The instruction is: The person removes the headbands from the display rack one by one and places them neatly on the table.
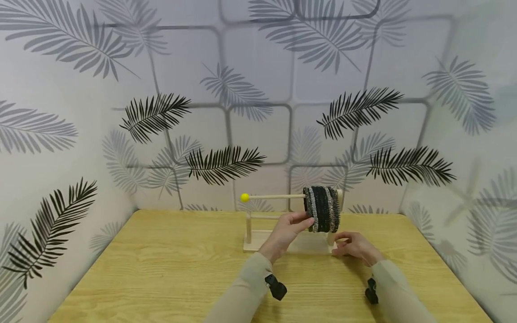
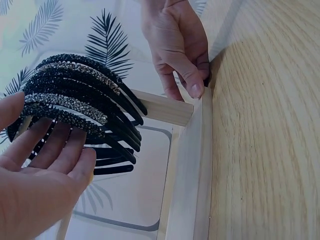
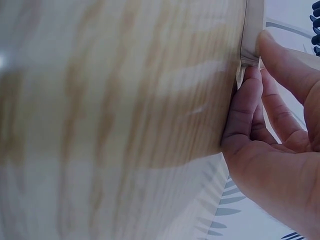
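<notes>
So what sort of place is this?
Likely a small indoor booth or room corner, though I can't tell what building it belongs to. Leaf-patterned walls rise on three sides of a wood-grain table, where a wooden rack holds headbands.

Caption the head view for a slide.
Left hand touches glittery headbands on a wooden stand; right hand grips its base.

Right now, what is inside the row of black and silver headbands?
The upper wooden rod enters the headbands from the side with the yellow ball. In the head view, the headbands cover its inner part; whatever else is inside there cannot be seen.
</notes>
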### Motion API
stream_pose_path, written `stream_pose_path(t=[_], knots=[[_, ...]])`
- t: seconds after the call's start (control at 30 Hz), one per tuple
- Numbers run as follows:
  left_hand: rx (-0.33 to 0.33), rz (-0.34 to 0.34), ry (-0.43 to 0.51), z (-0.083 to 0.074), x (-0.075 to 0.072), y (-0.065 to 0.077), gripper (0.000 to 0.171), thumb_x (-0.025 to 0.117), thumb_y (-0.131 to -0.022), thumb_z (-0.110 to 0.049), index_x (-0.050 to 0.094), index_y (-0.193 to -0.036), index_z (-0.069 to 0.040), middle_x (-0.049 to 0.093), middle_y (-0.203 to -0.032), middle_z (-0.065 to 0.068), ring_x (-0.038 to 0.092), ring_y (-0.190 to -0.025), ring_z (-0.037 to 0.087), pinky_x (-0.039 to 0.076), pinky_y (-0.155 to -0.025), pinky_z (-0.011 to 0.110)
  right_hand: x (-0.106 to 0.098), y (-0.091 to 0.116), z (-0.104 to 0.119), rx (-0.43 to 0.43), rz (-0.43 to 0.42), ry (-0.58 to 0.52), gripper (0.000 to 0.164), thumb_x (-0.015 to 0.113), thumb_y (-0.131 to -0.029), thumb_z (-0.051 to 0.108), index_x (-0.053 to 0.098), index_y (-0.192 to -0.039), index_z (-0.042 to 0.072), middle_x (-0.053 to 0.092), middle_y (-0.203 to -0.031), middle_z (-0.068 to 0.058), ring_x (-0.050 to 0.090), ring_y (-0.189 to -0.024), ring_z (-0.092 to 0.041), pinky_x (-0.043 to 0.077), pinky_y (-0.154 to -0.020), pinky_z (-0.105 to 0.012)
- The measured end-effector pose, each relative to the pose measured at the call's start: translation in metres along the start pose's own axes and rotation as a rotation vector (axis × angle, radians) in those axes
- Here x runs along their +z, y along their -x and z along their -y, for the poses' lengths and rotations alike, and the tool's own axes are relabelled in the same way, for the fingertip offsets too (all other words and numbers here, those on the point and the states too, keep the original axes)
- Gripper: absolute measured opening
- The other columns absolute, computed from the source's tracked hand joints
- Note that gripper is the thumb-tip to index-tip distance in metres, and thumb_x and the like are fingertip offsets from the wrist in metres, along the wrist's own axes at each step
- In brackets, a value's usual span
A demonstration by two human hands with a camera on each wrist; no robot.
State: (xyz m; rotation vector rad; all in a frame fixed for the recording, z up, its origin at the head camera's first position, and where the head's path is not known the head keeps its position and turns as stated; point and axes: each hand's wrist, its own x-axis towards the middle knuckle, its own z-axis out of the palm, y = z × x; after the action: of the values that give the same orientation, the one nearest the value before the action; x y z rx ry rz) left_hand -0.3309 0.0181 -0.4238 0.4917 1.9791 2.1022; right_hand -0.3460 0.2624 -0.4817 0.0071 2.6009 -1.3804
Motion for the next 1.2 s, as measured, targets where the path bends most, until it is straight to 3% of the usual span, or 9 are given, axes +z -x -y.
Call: stream_pose_path(t=[0.4,0.63,0.93,1.2], knots=[[-0.01,0.045,-0.027,-0.002,-0.001,-0.003,0.047,0.06,-0.099,-0.022,0.052,-0.139,0.0,0.05,-0.145,0.018,0.052,-0.13,0.029,0.042,-0.109,0.042,-0.002,0.001,-0.001,-0.022,0.008,-0.02,0.056,0.08,-0.081,0.009,0.055,-0.128,-0.008,0.066,-0.093,-0.011,0.059,-0.078,-0.016,0.051,-0.069,-0.028],[-0.008,0.017,-0.023,-0.004,-0.006,0.0,0.046,0.06,-0.099,-0.021,0.052,-0.139,0.001,0.05,-0.143,0.018,0.057,-0.125,0.029,0.049,-0.102,0.037,-0.001,-0.001,-0.001,-0.006,0.01,-0.001,0.057,0.081,-0.081,0.012,0.056,-0.129,-0.006,0.064,-0.091,-0.009,0.057,-0.078,-0.016,0.049,-0.068,-0.029],[0.062,-0.007,0.081,-0.005,-0.013,0.001,0.033,0.058,-0.1,-0.017,0.062,-0.128,0.0,0.066,-0.123,0.019,0.066,-0.112,0.033,0.054,-0.094,0.038,0.0,0.001,-0.002,-0.015,0.02,-0.028,0.054,0.079,-0.081,0.007,0.055,-0.127,-0.008,0.064,-0.089,-0.008,0.058,-0.076,-0.016,0.05,-0.068,-0.028],[0.12,0.023,0.161,-0.006,-0.029,0.006,0.03,0.052,-0.103,-0.022,0.061,-0.124,-0.003,0.062,-0.126,0.026,0.064,-0.113,0.037,0.05,-0.1,0.044,-0.001,0.002,-0.001,-0.027,0.033,-0.041,0.053,0.078,-0.081,0.005,0.055,-0.127,-0.009,0.062,-0.086,-0.008,0.055,-0.074,-0.016,0.049,-0.066,-0.028]])
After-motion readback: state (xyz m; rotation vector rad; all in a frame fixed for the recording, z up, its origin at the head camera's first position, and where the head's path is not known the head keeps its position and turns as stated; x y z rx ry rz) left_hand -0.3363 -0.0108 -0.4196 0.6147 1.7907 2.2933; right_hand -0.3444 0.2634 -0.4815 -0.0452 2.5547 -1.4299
